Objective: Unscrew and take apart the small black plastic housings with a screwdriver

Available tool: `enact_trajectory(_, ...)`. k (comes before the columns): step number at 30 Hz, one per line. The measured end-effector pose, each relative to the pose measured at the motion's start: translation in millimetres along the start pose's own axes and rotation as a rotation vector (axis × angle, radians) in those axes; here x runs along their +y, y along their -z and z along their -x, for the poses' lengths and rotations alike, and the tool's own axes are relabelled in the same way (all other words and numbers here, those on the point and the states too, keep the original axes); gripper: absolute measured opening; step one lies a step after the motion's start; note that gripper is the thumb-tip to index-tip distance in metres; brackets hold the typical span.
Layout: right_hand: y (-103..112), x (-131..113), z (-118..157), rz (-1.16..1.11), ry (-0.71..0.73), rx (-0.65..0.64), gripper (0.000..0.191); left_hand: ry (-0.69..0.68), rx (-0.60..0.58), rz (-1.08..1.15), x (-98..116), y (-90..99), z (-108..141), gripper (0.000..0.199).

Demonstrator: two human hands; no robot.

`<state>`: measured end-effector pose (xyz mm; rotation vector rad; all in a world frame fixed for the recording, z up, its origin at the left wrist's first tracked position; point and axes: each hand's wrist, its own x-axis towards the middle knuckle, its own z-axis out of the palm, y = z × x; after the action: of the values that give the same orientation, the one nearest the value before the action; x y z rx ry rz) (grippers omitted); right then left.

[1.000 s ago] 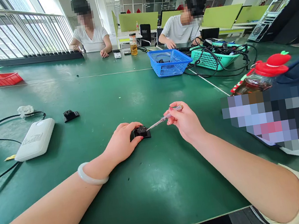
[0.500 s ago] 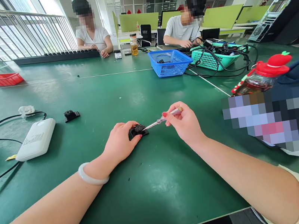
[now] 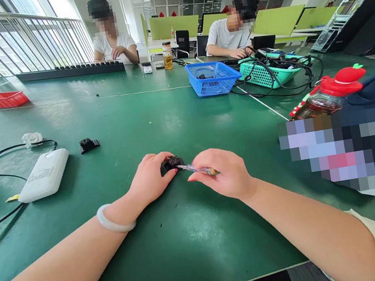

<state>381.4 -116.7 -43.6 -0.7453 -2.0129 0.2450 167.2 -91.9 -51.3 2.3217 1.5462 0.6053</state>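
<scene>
My left hand (image 3: 151, 177) grips a small black plastic block (image 3: 174, 162) on the green table (image 3: 192, 258), its thumb and fingers on the block's left side. In my right hand (image 3: 226, 172) is a screwdriver (image 3: 197, 168) with a clear handle, pinched between thumb and fingers. The shaft points left and its tip meets the block, or very nearly so; the exact contact is too small to make out. A similar black block (image 3: 88, 144) lies farther off on the left.
A white power bank (image 3: 44, 175) with cables lies at left. Across the table are a red tray (image 3: 6, 100), a blue basket (image 3: 214, 79) and a green basket (image 3: 264, 75) of cables. A red-lidded bottle (image 3: 322, 95) stands right. Two people sit opposite.
My right hand has come lower and a little left, and the screwdriver's handle end has dropped with it. My left hand keeps its hold. One person opposite has raised a hand.
</scene>
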Motion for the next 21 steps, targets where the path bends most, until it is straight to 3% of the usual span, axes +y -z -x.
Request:
enact_trajectory(5,0,-6,0,0.113,0.302,-0.110,0.007,-0.013,0.004,-0.012,-1,-0.9,0,0.029)
enact_trajectory(10,-4,-15,3,0.213,0.498,-0.308,0.018,-0.026,0.008,-0.003,-2,-1.1,0,0.032)
enact_trajectory(15,-7,-20,4,0.259,0.560,-0.409,0.021,-0.024,0.006,0.004,-2,-0.6,-1,0.032)
enact_trajectory(21,-4,-21,2,0.276,0.526,-0.295,0.023,-0.020,0.002,0.007,-2,-1.0,0,0.032)
